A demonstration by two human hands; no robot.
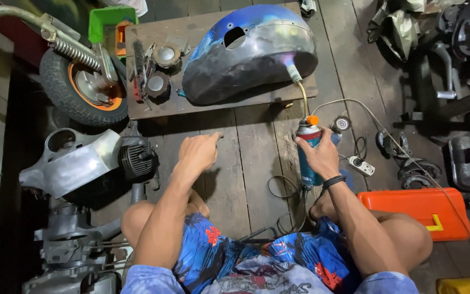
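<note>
Head view, left to right: small wheel (pixel 85 87) with orange hub is lying at far left beside the low wooden table (pixel 213 103), engine casing (pixel 74 163) sitting on the floor just below it. Round metal parts (pixel 161 68) are resting on the table's left end, likely parked there to keep them off the floor. Left hand (pixel 198 152) is hovering over the floor planks in front of the table, fingers loosely curled, index pointing forward, grasping nothing. Curved metal body panel (pixel 248 54), blue paint partly stripped to bare metal, is lying hollow-side down across the table, so its outer skin is facing up. Right hand (pixel 320 158) is wrapping fingers around the gas torch canister (pixel 307 152), holding it upright near the floor with the nozzle tilting up, flame (pixel 289 62) touching the panel's right flank. Orange case (pixel 417 212) is sitting at the right, beside the knee.
</note>
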